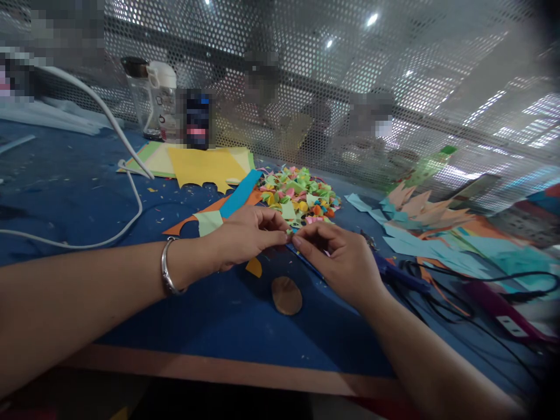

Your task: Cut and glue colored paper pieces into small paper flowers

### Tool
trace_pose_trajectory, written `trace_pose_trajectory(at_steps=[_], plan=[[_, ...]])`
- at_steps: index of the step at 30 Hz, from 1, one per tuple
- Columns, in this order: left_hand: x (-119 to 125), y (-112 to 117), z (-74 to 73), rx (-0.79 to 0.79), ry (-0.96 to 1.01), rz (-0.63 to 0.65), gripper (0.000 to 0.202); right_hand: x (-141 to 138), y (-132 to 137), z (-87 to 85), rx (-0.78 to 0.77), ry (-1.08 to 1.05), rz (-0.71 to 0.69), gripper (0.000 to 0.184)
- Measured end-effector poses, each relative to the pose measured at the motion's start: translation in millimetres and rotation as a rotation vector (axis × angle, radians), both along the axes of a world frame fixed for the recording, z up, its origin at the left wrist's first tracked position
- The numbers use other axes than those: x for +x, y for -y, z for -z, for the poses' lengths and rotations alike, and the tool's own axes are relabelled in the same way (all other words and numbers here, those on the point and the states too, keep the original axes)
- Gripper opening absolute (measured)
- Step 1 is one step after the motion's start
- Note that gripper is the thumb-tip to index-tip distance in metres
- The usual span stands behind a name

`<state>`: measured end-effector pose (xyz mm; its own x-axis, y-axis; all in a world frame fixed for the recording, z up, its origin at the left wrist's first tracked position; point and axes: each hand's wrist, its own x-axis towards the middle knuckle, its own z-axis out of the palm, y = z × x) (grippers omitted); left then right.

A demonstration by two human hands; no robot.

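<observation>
My left hand, with a silver bangle at its wrist, meets my right hand over the middle of the table. Both hands pinch at the fingertips around a tiny pale green piece, mostly hidden by the fingers; it looks like paper or felt. Just beyond them lies a heap of small folded colourful pieces. A yellow-orange cut piece lies under my left hand, and a brown oval disc sits nearer to me. By my left fingers are a blue strip and a light green piece.
Yellow sheets lie at the back left near two bottles and a phone. A white cable crosses the left. On the right are a blue-handled tool, black cords, a purple power strip and light blue scraps.
</observation>
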<state>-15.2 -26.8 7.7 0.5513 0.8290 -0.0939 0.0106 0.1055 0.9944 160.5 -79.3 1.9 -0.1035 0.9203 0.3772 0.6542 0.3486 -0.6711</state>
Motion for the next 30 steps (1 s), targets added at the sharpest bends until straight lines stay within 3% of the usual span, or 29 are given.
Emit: trace_pose_trajectory(at_steps=[5,12,20,30], plan=[[0.3,0.6,0.3,0.032,-0.015,0.01,0.009,-0.8,0.9,-1.0,0.006,-0.018,-0.002,0.016],[-3.6,-0.1,-5.0,-0.084,0.028,0.048,0.012,2.4,0.3,-0.4,0.036,-0.003,0.003,0.014],[-6.2,-2.9,-7.6,-0.108,-0.002,0.073,0.013,4.8,0.8,-0.2,0.07,0.015,-0.018,0.011],[-7.4,-2.8,-6.8,-0.107,-0.074,0.146,0.011,1.7,2.3,-2.7,0.023,-0.038,-0.079,0.006]])
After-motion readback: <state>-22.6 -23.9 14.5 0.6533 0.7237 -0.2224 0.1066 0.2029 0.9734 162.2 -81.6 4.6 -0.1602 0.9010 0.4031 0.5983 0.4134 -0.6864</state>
